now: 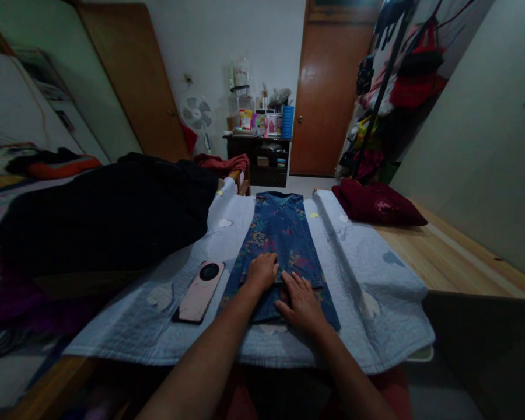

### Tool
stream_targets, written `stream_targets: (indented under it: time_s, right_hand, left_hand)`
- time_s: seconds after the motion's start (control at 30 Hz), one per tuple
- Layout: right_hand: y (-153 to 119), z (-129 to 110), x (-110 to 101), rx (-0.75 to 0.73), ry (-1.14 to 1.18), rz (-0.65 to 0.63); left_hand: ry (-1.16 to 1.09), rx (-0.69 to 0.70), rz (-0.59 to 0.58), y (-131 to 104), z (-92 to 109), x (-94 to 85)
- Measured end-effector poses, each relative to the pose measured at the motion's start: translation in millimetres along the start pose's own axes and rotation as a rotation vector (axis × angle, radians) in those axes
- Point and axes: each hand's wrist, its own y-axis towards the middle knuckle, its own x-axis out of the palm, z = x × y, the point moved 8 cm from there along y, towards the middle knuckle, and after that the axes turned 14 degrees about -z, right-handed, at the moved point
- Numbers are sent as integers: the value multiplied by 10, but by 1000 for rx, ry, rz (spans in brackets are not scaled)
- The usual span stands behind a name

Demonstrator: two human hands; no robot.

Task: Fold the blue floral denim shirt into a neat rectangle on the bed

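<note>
- From where I stand, the patterned blue garment (284, 227) lies lengthwise on the pale quilted cloth (389, 303), its narrower, dark-trimmed end at the cloth's far edge and its wider end short of the near edge.
- Bare cloth shows down both of its long sides; on the right a raised fold runs through that open strip, roughly alongside the garment.
- On the left the room is tighter: a pink phone (198, 298) with a round dark camera ring lies slantwise near the garment, apart from it, and beyond the phone a big black heap of clothing (109, 216) covers part of the cloth.
- Off to the right, a folded maroon garment (378, 203) sits by the cloth's far right part, partly over the pale wooden surface (450, 251).
- Both forearms reach in from the near side, the hands meeting over the garment's wider part.
- The left hand (263, 273) is palm down with fingers bent, resting on the garment by a crosswise edge of its upper layer; I can't tell whether the fingertips pinch any fabric.
- The right hand (303, 302) is open and fairly flat just beside it, thumb held out from the fingers, touching the garment without gripping it.
</note>
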Motion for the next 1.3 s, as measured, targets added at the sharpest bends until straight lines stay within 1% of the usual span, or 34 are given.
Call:
stream_targets:
  time_s: [0.1, 0.2, 0.33, 0.4, 0.47, 0.53, 0.7, 0.9, 1.17, 1.3]
  right_hand:
    - [19, 49, -59, -26, 68, 29]
    - [119, 114, -191, -66, 140, 59]
    - [407, 215, -407, -51, 129, 134]
    - [590, 243, -460, -49, 91, 144]
    - [768, 285, -452, -40, 63, 118]
    - [919, 348, -398, -25, 36, 67]
    - [1136, 502, -273, 14, -74, -40]
    - [1303, 642, -364, 130, -136, -79]
    - [1610, 874, -460, 265, -160, -77]
    - [1719, 970, -491, 299, -151, -82]
  left_hand:
    - [43, -20, 30, -21, -20, 45]
    - [70, 6, 19, -29, -40, 145]
    - [69, 56, -57, -1, -61, 267]
    - [64, 65, -97, 18, -72, 307]
    - [61, 67, -114, 32, -82, 328]
    - [60, 68, -111, 38, -86, 336]
    - [68, 62, -93, 30, -85, 346]
    - [68, 62, -82, 16, -66, 326]
    - [45, 61, -75, 13, -82, 316]
    - [41, 60, -71, 12, -84, 312]
